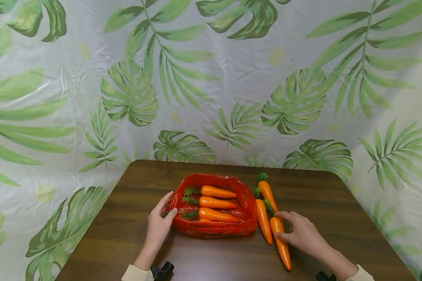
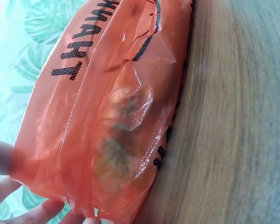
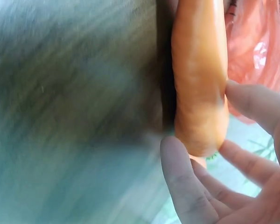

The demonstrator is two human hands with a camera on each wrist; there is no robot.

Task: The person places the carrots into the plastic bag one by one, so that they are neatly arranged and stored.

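Observation:
A red plastic bag lies with its mouth open upward, and several orange carrots with green tops show inside. At its left end my left hand holds the rim, thumb toward the front; in the left wrist view the fingers meet the bag's edge. Right of the bag, my right hand touches the nearest loose carrot around its leafy end. In the right wrist view its spread fingers surround that end of the carrot, which rests on the table.
Two more carrots, a middle one and a farther one, lie between the bag and my right hand. Everything stands on a dark brown wooden table. A leaf-patterned curtain hangs behind the table's far edge.

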